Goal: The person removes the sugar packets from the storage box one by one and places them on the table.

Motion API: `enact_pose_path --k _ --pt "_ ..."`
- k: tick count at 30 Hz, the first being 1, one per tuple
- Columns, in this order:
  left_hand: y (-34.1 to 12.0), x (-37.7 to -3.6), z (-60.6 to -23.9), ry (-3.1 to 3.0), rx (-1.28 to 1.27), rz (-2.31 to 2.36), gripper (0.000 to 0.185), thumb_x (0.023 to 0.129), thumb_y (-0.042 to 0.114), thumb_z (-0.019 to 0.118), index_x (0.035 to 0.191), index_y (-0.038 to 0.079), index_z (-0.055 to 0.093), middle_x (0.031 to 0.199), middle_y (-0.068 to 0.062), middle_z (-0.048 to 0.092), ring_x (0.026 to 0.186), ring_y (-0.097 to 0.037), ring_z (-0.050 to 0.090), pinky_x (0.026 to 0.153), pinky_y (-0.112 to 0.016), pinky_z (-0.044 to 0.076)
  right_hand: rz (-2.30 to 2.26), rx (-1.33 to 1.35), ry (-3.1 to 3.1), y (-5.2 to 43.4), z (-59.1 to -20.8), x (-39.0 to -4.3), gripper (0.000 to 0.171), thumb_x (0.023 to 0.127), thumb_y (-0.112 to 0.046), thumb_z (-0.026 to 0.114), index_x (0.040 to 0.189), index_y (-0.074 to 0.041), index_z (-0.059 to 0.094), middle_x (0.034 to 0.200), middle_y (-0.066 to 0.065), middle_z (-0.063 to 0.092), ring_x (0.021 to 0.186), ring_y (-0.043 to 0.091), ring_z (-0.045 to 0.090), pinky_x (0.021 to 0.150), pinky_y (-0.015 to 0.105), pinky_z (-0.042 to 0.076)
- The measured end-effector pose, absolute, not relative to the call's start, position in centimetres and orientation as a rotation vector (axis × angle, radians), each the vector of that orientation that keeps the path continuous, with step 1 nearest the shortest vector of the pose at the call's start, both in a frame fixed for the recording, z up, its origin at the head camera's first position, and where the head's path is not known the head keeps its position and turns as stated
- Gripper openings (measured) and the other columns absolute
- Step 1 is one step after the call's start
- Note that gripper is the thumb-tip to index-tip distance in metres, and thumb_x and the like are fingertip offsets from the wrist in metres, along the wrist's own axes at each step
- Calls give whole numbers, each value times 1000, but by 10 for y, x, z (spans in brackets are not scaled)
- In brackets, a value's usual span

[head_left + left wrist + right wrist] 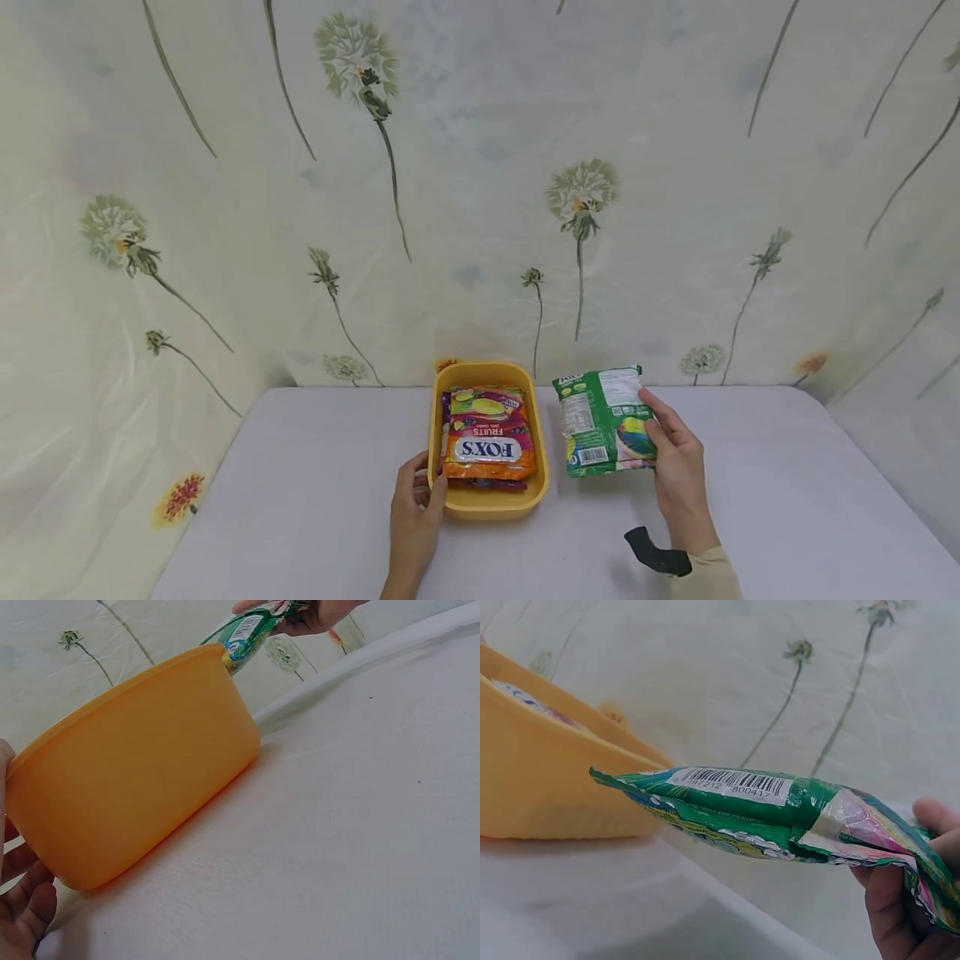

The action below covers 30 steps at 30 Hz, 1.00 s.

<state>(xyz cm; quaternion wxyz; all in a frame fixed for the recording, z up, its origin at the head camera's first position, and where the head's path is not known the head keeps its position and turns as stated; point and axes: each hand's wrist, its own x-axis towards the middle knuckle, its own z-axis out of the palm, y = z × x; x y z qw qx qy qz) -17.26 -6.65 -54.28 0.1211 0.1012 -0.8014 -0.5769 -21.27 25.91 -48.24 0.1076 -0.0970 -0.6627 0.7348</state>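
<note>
A yellow plastic tub [491, 510] stands on the table, holding a red and orange Fox's fruit candy bag [487, 427] over a purple packet [491, 484], mostly hidden. At the tub's near left side, my left hand [415, 510] grips the wall, thumb at the rim and fingers outside. My right hand [678, 467] pinches the right edge of a green candy bag [600, 423], held above the table just right of the tub. In the right wrist view the bag's barcode end [731, 787] points toward the tub.
White cloth covers the table [315, 508]. A dandelion-patterned sheet [480, 208] rises behind the table's back edge, close to the tub's far end. A black strap [656, 554] sticks out at the right wrist.
</note>
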Motion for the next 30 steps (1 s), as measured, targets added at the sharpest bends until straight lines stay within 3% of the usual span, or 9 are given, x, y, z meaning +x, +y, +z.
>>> enact_pose_path --k 11,22,24,27,30 --pt "-68 -172 -544 -2332 294 -1682 39 90 25 62 127 21 51 104 0 58 81 -10 51 65 -18 44 2070 -307 -2080 256 -493 -217 39 100 -19 42 139 -22 48 152 -5 34 126 6 40 82 8 44" --pt "-66 -174 -545 -2352 295 -1682 40 91 30 61 128 22 49 106 1 58 83 -9 51 67 -17 45 1957 -371 -2281 250 -504 -220 37 101 -19 42 136 -21 51 151 -11 36 144 9 21 93 2 33" --pt "-66 -173 -545 -2355 298 -1679 40 91 30 61 128 22 49 105 1 58 82 -9 51 66 -17 45 1933 -390 -2306 250 -504 -221 36 101 -19 41 135 -19 51 151 -11 35 145 8 20 101 8 31" --pt "-66 -173 -544 -2357 291 -1669 40 91 31 61 129 21 49 105 1 58 82 -8 51 65 -17 44 1897 -406 -2330 251 -506 -221 35 101 -19 41 134 -18 52 151 -9 35 145 11 20 112 25 28" --pt "-67 -173 -545 -2359 293 -1666 40 91 30 61 129 21 49 105 1 58 81 -8 50 65 -17 44 1853 -411 -2366 252 -508 -220 36 101 -19 41 135 -18 52 152 -7 33 146 14 19 115 38 23"
